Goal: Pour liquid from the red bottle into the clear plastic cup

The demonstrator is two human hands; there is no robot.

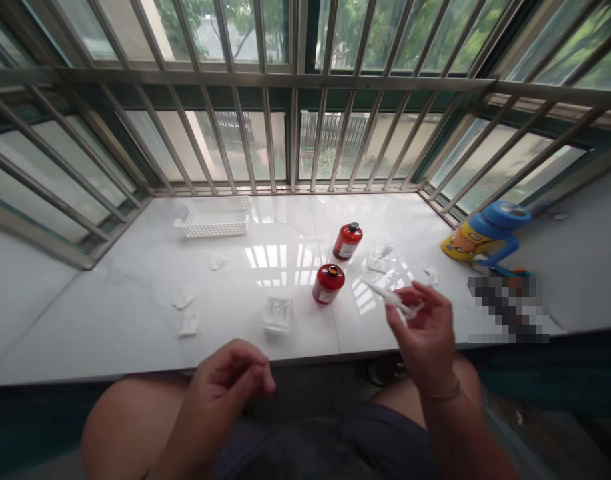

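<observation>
My right hand point(423, 327) holds a slender white piece point(380, 291) between thumb and fingers over the right side of the counter. Its narrow end points up and left; blur hides its exact kind. My left hand point(233, 380) is closed at the counter's front edge, fingers curled, and no object shows in it. Between the hands stand two red bottles: an uncapped one point(328, 285) with an open neck, and behind it one with a black cap point(348, 241). Nearer my left hand sits a small clear plastic box point(278, 315). Beyond my right hand lies a clear and white small item point(379, 259).
A white perforated basket point(213, 225) stands at the back left. Crumpled white scraps point(188, 325) lie on the left of the marble-look counter point(120, 300). A yellow and blue handled bottle point(480, 233) leans at the right. Metal bars point(285, 81) line the window behind.
</observation>
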